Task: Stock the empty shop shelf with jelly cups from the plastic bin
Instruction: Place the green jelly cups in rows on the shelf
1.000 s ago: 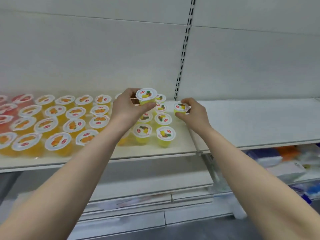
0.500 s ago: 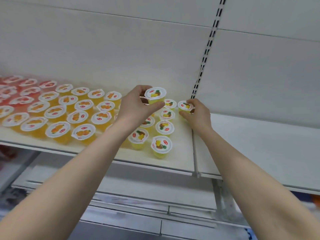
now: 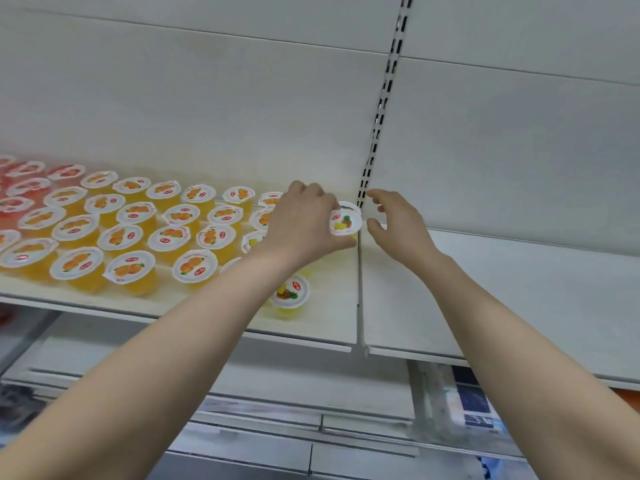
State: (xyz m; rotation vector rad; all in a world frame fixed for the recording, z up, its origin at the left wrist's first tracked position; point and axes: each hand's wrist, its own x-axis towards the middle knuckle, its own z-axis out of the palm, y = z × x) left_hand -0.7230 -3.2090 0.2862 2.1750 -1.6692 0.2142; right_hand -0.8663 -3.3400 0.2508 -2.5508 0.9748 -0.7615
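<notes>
— How will the jelly cup (image 3: 346, 221) handle?
— Light, I judge. Thin walls, soft seal on top. I'd hold it round the sides, gently, and never press the top.
— And your hands?
— My left hand (image 3: 304, 221) grips it at the back right corner of the shelf (image 3: 332, 323). My right hand (image 3: 398, 225) hovers just beside it, fingers apart, holding nothing.

No lettering can be read anywhere. The jelly cup (image 3: 345, 221) gripped at the fingertips of the left hand (image 3: 304, 223) has a lid label with a pineapple picture and small red oval marks, but their words are too blurred. The orange-fruit lids (image 3: 121, 237) left of those fingers, and the front cup (image 3: 290, 292) below the wrist, bear similar red ovals, equally illegible.
</notes>
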